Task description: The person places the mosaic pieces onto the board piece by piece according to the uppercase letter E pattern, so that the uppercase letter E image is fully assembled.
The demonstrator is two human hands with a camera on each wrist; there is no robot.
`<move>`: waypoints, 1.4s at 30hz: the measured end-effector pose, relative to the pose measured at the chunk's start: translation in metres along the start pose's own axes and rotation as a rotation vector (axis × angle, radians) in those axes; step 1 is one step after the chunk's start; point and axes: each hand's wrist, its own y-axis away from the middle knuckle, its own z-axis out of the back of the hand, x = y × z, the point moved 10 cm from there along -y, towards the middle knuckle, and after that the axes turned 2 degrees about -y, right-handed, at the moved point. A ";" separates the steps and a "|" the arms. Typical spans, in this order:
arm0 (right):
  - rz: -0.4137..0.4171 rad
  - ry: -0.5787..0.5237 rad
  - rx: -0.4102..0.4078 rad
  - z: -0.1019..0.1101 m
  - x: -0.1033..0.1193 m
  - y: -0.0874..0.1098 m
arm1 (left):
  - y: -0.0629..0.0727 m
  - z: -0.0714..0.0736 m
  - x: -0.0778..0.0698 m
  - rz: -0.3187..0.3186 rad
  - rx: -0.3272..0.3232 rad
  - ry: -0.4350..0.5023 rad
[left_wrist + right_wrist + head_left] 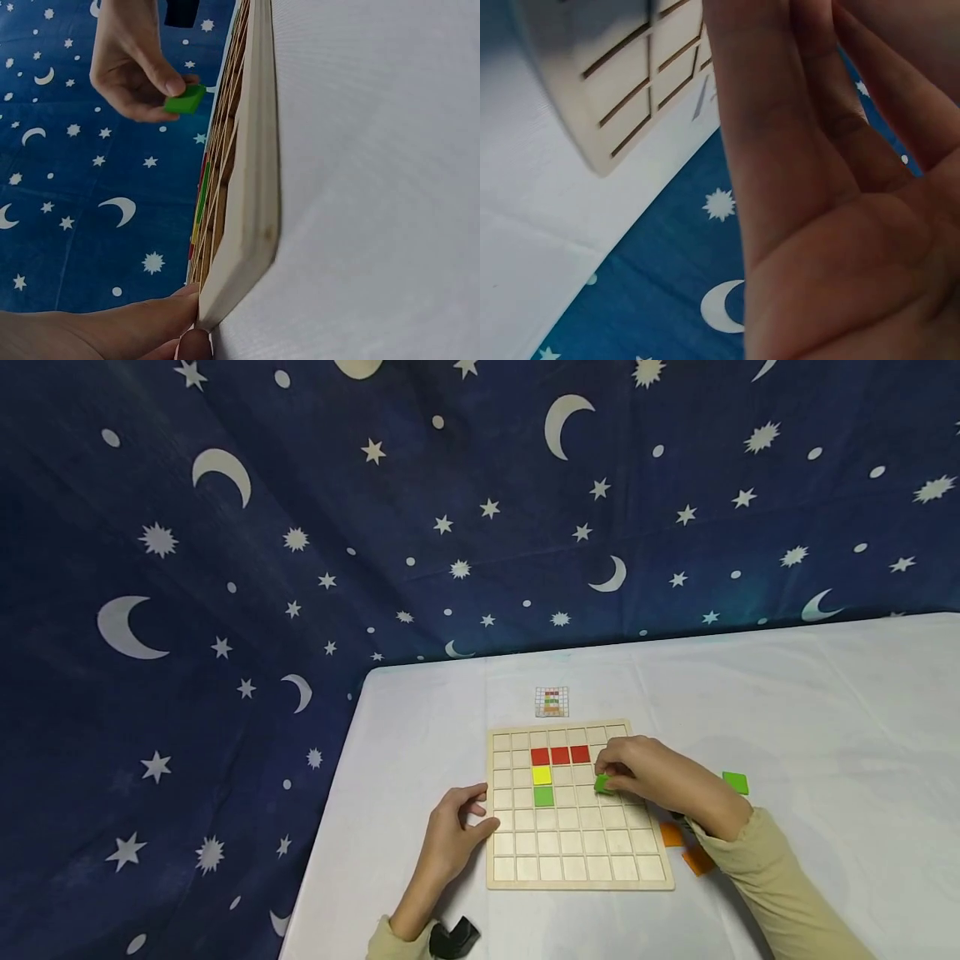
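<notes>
My right hand (pixel 637 764) pinches a small green square tile (pixel 603 785) between thumb and fingers, over the right part of a wooden grid board (pixel 592 843). In the left wrist view the green tile (pixel 184 100) shows tilted, held above the board. At the board's left edge rests my left hand (pixel 453 835), its thumb and fingertips touching the frame. A row of red tiles (pixel 559 755) lies in the grid, with a yellow tile (pixel 542 775) and a green tile beneath the leftmost one. The right wrist view shows mostly the palm; the held tile is hidden there.
Behind the board lies a small printed pattern card (pixel 552 702). To the board's right are a loose green tile (pixel 735 782) and orange tiles (pixel 698 860), partly under the right forearm. A dark star-and-moon cloth (pixel 420 510) hangs behind the white table (pixel 847 710).
</notes>
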 end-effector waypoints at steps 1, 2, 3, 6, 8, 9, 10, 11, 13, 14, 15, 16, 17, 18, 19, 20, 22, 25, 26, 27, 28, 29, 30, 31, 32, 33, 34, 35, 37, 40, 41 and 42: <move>0.002 0.005 0.004 -0.001 0.002 -0.002 | 0.000 0.000 0.000 -0.001 -0.002 0.001; 0.004 0.006 0.004 -0.001 0.003 -0.004 | 0.000 0.000 0.000 -0.002 -0.003 0.002; 0.007 0.007 0.005 -0.002 0.005 -0.006 | -0.001 0.000 0.000 -0.003 -0.004 0.002; 0.018 0.009 0.013 -0.004 0.010 -0.011 | -0.001 0.000 0.000 -0.008 -0.007 0.000; 0.025 0.003 0.021 -0.008 0.013 -0.015 | -0.001 0.000 0.000 -0.009 -0.007 -0.003; 0.029 -0.001 0.026 -0.011 0.014 -0.017 | -0.001 0.000 0.000 -0.008 -0.007 -0.006; 0.034 -0.002 0.032 -0.013 0.016 -0.019 | -0.001 0.001 0.000 -0.008 -0.007 -0.008; 0.039 -0.004 0.035 -0.015 0.017 -0.020 | -0.001 0.001 0.000 -0.006 -0.007 -0.010; 0.059 0.000 0.034 -0.019 0.019 -0.023 | -0.001 0.000 0.000 -0.002 -0.006 -0.010; 0.069 0.005 0.032 -0.020 0.020 -0.025 | -0.001 0.000 0.000 0.000 -0.006 -0.009; 0.076 0.008 0.028 -0.022 0.020 -0.027 | 0.000 0.001 0.000 0.002 -0.006 -0.007; 0.084 0.015 0.025 -0.023 0.021 -0.028 | 0.000 0.001 0.000 0.003 -0.007 -0.006; 0.087 0.020 0.024 -0.025 0.021 -0.030 | 0.000 0.001 0.000 0.005 -0.008 -0.006; 0.091 0.024 0.024 -0.026 0.021 -0.031 | 0.000 0.001 0.000 0.006 -0.008 -0.005; 0.089 0.023 0.027 -0.028 0.021 -0.032 | 0.000 0.001 -0.001 0.006 -0.009 -0.006; 0.088 0.020 0.030 -0.030 0.020 -0.032 | 0.000 0.001 -0.001 0.006 -0.009 -0.007; 0.086 0.012 0.039 -0.033 0.020 -0.033 | 0.001 0.001 -0.001 0.007 -0.009 -0.010; 0.088 -0.015 0.055 -0.037 0.020 -0.034 | 0.001 0.001 -0.002 0.005 -0.009 -0.011; 0.093 -0.018 0.054 -0.038 0.021 -0.035 | 0.001 0.001 -0.002 0.004 -0.008 -0.010; 0.097 -0.020 0.053 -0.039 0.022 -0.035 | 0.000 0.001 -0.002 0.004 -0.007 -0.009; 0.102 -0.021 0.052 -0.039 0.022 -0.035 | 0.001 0.001 -0.001 0.003 -0.007 -0.007; 0.102 -0.021 0.052 -0.039 0.023 -0.035 | 0.001 0.001 -0.001 0.003 -0.007 -0.006; 0.101 -0.019 0.051 -0.039 0.023 -0.036 | 0.001 0.001 -0.001 0.002 -0.008 -0.006; 0.100 -0.016 0.049 -0.039 0.023 -0.036 | 0.001 0.001 -0.001 0.001 -0.008 -0.006; 0.099 -0.010 0.048 -0.039 0.023 -0.036 | 0.001 0.001 -0.001 0.001 -0.009 -0.007; 0.097 -0.005 0.049 -0.039 0.023 -0.037 | 0.001 0.001 -0.001 0.001 -0.010 -0.008; 0.095 0.003 0.051 -0.039 0.023 -0.037 | 0.001 0.002 -0.001 0.000 -0.012 -0.008; 0.090 0.011 0.052 -0.040 0.023 -0.037 | 0.001 0.002 -0.001 -0.001 -0.012 -0.008; 0.086 0.022 0.051 -0.041 0.022 -0.038 | 0.000 0.001 -0.001 -0.001 -0.010 -0.008; 0.080 0.033 0.045 -0.042 0.021 -0.037 | 0.000 0.001 -0.001 0.000 -0.006 -0.003; 0.076 0.035 0.043 -0.043 0.021 -0.037 | 0.000 0.001 -0.001 0.000 -0.005 -0.001; 0.074 0.038 0.040 -0.043 0.021 -0.037 | 0.000 0.001 -0.001 0.000 -0.004 0.000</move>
